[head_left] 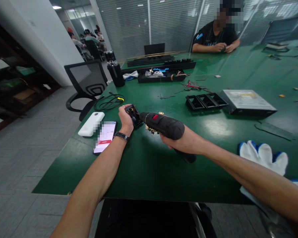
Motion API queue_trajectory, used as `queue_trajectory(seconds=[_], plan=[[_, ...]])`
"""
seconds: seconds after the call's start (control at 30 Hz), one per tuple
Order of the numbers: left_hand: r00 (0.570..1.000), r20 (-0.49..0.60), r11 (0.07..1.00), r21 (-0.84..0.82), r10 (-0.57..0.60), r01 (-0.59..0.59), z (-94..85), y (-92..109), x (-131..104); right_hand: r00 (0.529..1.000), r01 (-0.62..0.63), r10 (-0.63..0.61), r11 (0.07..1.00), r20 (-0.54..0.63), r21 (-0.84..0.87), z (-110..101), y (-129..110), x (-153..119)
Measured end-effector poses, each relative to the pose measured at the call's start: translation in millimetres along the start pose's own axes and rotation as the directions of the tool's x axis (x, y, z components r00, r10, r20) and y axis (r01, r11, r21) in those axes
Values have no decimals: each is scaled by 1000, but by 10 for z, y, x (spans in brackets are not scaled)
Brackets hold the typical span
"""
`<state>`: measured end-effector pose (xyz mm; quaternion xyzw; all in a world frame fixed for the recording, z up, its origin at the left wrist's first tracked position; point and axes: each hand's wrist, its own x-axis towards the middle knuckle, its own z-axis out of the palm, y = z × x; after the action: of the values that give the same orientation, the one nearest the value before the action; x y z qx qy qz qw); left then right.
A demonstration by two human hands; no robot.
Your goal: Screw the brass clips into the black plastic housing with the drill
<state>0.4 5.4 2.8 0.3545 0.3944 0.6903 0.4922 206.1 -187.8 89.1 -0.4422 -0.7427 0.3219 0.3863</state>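
My right hand (175,142) is wrapped round the grip of a black cordless drill (164,125) with a red switch on top. The drill points left, its tip against or very near a small black rectangular part (134,115) with brassy bits inside. That part is tilted up from the table in my left hand (125,117), which grips its left side. Exactly where the tip meets it is hidden by the drill's nose. Beneath the drill lies a small heap of brass-coloured pieces (151,130), with another brass piece (161,113) just behind.
Left of my left hand lie a phone (106,137), a white power bank (91,124) and a coiled black cable (109,101). A black three-bay frame (206,101) and a metal drive (249,100) sit to the right, gloves (263,157) nearer. Another person (215,38) sits across the table.
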Motion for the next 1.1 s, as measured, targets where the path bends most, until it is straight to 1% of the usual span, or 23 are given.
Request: queue_trajectory(seconds=[0.17,0.33,0.53,1.1], plan=[[1000,8,1000,-8,-12,12,0,5,-4,1000,7,-8,1000,-2,-18,7,30,-3],[1000,-1,1000,-14,21,-21,-4,-9,11,999,45,-45,999,-8,-18,16,57,-7],[1000,12,1000,-15,10,-10,-14,-25,29,1000,19,-19,1000,1,-23,15,50,-6],[1000,14,1000,-13,24,-24,-22,-29,27,1000,23,-23,1000,4,-16,10,48,3]])
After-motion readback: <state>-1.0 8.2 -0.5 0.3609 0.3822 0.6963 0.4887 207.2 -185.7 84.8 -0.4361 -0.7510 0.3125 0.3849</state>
